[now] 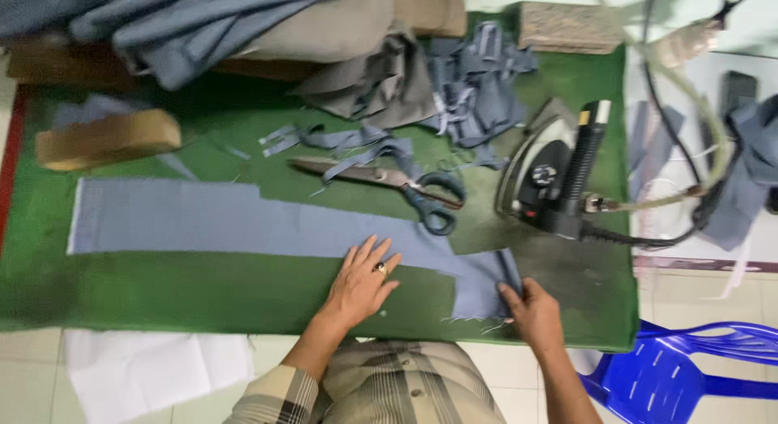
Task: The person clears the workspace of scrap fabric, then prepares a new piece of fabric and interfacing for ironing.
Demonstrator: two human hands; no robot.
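At the far left of the green felt-covered work table [203,298], a tan wooden block with a curved top [105,139] lies near the table's edge. Just below it, a long blue-grey strip of woven cloth [211,221] stretches flat across the felt from left to right, stepping down to a wider end near the right hand. Along the back edge, folded blue-grey and taupe garments [243,27] are heaped on a wooden board. In front of the table, a sheet of white fabric [154,367] lies on the tiled floor.

Toward the middle, the person's left hand [363,282] rests palm down on the lower edge of the cloth strip, its fingers spread and flat, a ring on one finger; it grips nothing. Behind it, large tailor's scissors with dark blue handles [397,189] lie on the felt among thin blue-grey offcuts [470,92].

Further right, the right hand [531,310] sits at the cloth's wide right end, fingers curled down and pinching the edge of the fabric. Beyond it, a black and silver steam iron [555,181] stands on the felt with its hose trailing off to the right. A blue plastic chair [689,367] stands at the bottom right corner.
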